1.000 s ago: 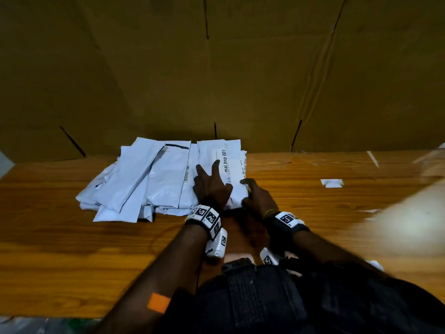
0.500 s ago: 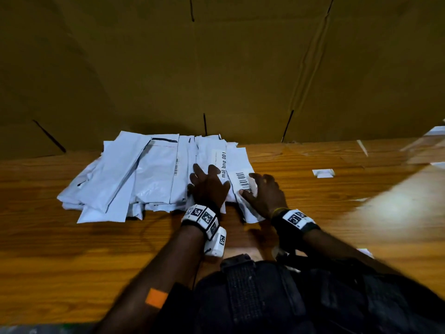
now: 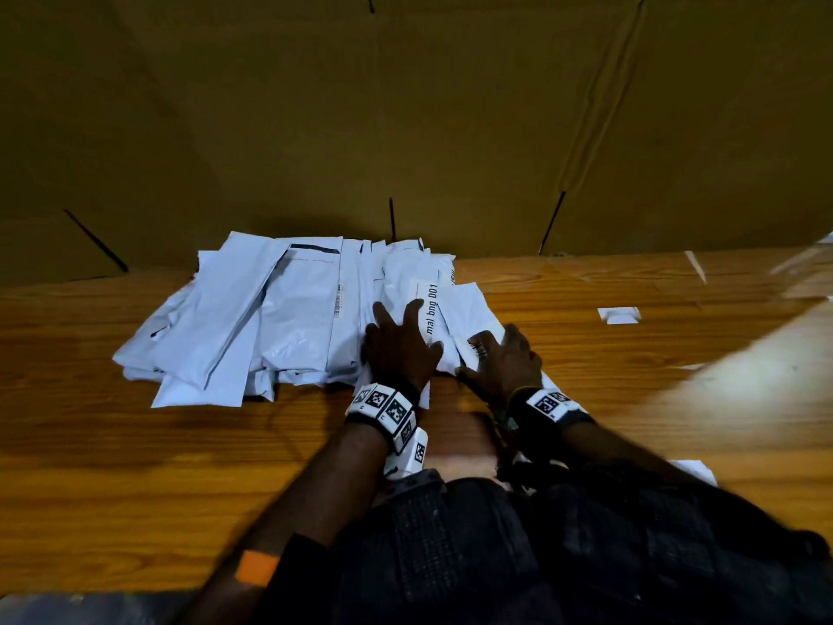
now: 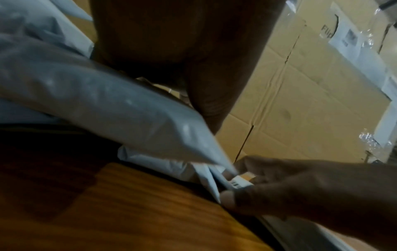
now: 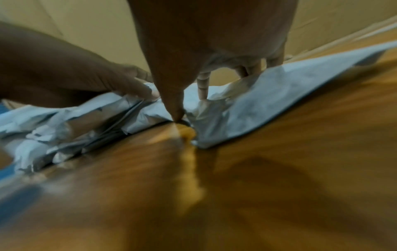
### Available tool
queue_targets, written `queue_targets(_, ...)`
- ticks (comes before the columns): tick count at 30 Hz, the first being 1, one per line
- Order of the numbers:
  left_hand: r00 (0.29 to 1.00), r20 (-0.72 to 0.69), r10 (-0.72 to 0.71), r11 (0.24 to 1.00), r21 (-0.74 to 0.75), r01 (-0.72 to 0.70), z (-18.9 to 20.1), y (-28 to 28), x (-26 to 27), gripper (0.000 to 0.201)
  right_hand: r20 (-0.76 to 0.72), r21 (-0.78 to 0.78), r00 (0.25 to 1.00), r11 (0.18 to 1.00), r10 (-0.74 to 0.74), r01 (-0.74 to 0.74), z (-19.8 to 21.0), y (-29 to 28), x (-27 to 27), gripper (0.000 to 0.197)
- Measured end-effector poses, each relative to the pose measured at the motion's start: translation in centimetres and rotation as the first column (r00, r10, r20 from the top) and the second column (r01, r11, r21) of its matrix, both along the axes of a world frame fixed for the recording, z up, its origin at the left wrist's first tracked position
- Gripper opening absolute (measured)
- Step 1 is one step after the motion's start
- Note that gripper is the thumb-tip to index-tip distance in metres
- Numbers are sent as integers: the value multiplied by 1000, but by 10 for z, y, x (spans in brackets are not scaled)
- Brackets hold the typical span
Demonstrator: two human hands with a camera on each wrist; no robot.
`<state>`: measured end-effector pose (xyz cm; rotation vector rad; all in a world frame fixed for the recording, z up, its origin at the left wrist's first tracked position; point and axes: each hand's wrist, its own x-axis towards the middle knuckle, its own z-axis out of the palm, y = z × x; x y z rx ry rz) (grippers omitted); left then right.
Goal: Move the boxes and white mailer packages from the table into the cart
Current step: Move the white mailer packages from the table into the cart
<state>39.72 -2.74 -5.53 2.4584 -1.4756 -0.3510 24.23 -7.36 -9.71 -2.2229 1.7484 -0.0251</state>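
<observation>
1. Head view: heap of white mailer packages [image 3: 270, 318] spread on the wooden table [image 3: 135, 466], against a cardboard wall [image 3: 405, 106]. Left hand [image 3: 399, 349] flat on the heap's right end, fingers straight and spread, pressing down. Right hand [image 3: 505, 358] just beside it, over the rightmost mailer [image 3: 469, 309].

2. Left wrist view: palm [image 4: 171, 42] resting on a puffy mailer [image 4: 96, 101]. Right hand [image 4: 300, 186] pinching a mailer's corner between thumb and fingers.

3. Right wrist view, blurred: thumb [image 5: 171, 95] down at the table edge of a crumpled mailer [image 5: 268, 101], fingers [image 5: 203, 84] curled onto its top.
</observation>
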Motion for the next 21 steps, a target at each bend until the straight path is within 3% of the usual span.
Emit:
queue_targets(6,998,29,-62,997,57,60,-5,-1,1,72,-92,-81,996,997,-15,8,-1,14,-21,70)
queue_targets(14,997,-7,-77,979,-189,74,8,7,-13,63,-27,28,995,995,-94,95,-4,49,-43,83)
queue_targets(21,985,-19,-171,981,88,172,-21,13,-31,73,-138,-9,988,998,-65,64,3,57,-52,77)
